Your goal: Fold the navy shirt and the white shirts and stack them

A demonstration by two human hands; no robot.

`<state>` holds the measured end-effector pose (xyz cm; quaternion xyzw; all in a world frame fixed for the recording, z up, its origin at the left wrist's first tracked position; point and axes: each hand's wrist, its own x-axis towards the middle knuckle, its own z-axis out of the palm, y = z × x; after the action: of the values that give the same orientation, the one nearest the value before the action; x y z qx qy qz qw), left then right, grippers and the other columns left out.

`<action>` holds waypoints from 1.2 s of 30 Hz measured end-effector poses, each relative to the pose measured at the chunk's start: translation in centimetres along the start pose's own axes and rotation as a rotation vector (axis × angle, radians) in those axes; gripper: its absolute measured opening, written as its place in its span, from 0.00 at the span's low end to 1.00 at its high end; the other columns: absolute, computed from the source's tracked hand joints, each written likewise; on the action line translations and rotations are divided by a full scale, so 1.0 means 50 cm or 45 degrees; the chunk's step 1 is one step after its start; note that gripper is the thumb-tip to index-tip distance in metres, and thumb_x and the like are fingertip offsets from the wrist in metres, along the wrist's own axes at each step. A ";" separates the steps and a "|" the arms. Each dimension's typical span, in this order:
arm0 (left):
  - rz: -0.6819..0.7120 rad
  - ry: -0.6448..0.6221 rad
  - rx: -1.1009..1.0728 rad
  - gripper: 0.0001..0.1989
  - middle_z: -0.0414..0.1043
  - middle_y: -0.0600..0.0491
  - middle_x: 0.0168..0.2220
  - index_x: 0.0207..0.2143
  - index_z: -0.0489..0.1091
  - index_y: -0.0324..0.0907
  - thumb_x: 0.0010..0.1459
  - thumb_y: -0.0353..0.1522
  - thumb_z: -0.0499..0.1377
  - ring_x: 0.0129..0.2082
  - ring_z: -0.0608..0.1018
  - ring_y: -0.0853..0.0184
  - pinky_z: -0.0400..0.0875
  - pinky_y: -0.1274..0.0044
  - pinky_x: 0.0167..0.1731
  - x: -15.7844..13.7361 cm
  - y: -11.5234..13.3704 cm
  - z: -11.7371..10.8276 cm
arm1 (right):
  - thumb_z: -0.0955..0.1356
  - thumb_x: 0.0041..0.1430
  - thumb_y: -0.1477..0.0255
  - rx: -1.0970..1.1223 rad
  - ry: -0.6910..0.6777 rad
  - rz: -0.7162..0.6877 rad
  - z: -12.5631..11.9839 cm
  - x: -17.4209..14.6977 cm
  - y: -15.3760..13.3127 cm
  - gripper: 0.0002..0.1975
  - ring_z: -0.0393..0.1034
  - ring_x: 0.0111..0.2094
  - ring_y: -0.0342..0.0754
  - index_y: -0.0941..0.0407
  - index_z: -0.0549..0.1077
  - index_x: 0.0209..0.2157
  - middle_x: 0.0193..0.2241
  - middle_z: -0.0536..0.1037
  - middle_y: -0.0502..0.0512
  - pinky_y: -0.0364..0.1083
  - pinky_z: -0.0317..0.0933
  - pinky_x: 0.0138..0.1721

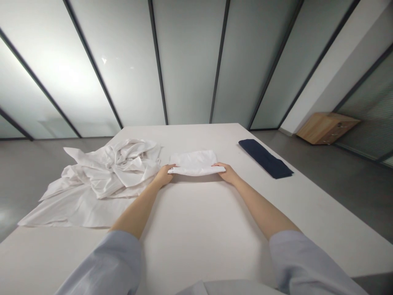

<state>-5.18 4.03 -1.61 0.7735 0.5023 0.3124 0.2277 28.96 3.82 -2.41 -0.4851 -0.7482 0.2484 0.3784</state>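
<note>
White table (196, 229) before frosted glass, left hand (163, 175) and right hand (226, 173) pinching ends of folded cloth (194, 163), crumpled sheets (104, 176) left, navy cloth (265, 158) right

Soft, even daylight is coming through the frosted glass wall (129, 69) across the upper frame, and it is blooming into a bright glare patch at the upper left. The white counter (196, 229) is reflecting this light and is nearing overexposure, so the white cloths on it are losing contrast. Faint shadows are lying under the forearms at mid-frame. Wide-angle distortion is splaying the dark window frames outward toward both upper corners. The sleeves at the bottom edge are appearing slightly soft.
</note>
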 end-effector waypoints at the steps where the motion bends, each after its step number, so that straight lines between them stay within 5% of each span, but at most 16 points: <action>1: -0.047 0.030 -0.070 0.15 0.78 0.49 0.40 0.40 0.75 0.40 0.49 0.30 0.55 0.44 0.76 0.58 0.69 0.69 0.47 0.001 0.001 0.001 | 0.64 0.55 0.71 -0.021 0.011 0.033 0.000 0.002 -0.002 0.12 0.73 0.44 0.52 0.54 0.76 0.39 0.39 0.80 0.54 0.51 0.62 0.49; 10: -0.275 0.281 -0.381 0.11 0.64 0.58 0.19 0.27 0.68 0.38 0.51 0.38 0.56 0.21 0.68 0.71 0.58 0.82 0.19 0.013 0.020 -0.001 | 0.61 0.60 0.59 -0.216 0.153 0.142 0.005 0.009 -0.010 0.15 0.69 0.30 0.49 0.55 0.71 0.33 0.26 0.76 0.51 0.44 0.60 0.32; 18: -0.521 0.304 -0.518 0.17 0.62 0.60 0.18 0.42 0.65 0.39 0.54 0.40 0.57 0.15 0.65 0.72 0.54 0.82 0.16 0.019 -0.001 0.000 | 0.63 0.57 0.63 -0.274 0.250 0.278 0.012 0.016 -0.003 0.10 0.66 0.23 0.45 0.54 0.70 0.33 0.21 0.74 0.48 0.42 0.55 0.25; 23: -0.550 0.281 -0.419 0.25 0.64 0.58 0.22 0.53 0.63 0.37 0.55 0.39 0.56 0.17 0.66 0.71 0.59 0.80 0.19 0.022 -0.005 0.007 | 0.64 0.57 0.65 -0.417 0.315 0.326 0.022 0.018 0.008 0.18 0.71 0.28 0.48 0.55 0.70 0.48 0.25 0.76 0.50 0.43 0.61 0.32; 28: -0.347 0.209 -0.192 0.35 0.69 0.55 0.31 0.62 0.56 0.40 0.49 0.33 0.57 0.26 0.71 0.70 0.66 0.77 0.31 0.016 0.005 0.003 | 0.65 0.57 0.69 -0.581 0.296 0.206 0.030 0.017 0.018 0.20 0.71 0.43 0.53 0.56 0.70 0.51 0.42 0.77 0.60 0.48 0.62 0.47; 31: -0.266 0.123 -0.117 0.36 0.69 0.54 0.35 0.61 0.59 0.40 0.46 0.30 0.56 0.30 0.72 0.68 0.67 0.77 0.35 0.011 0.016 -0.003 | 0.64 0.56 0.74 -0.561 0.258 0.101 0.031 0.020 0.024 0.20 0.69 0.49 0.52 0.56 0.71 0.51 0.49 0.75 0.61 0.50 0.61 0.52; 36: -0.263 -0.035 -0.247 0.29 0.65 0.57 0.27 0.51 0.69 0.40 0.43 0.31 0.55 0.25 0.68 0.69 0.64 0.79 0.27 0.004 0.031 -0.018 | 0.62 0.56 0.78 -0.457 0.167 0.074 0.018 0.024 0.032 0.18 0.70 0.50 0.50 0.52 0.75 0.46 0.49 0.77 0.55 0.50 0.61 0.54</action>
<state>-4.78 3.65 0.12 0.6964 0.5434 0.3237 0.3392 28.78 5.58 -3.74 -0.5812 -0.7401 0.0897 0.3263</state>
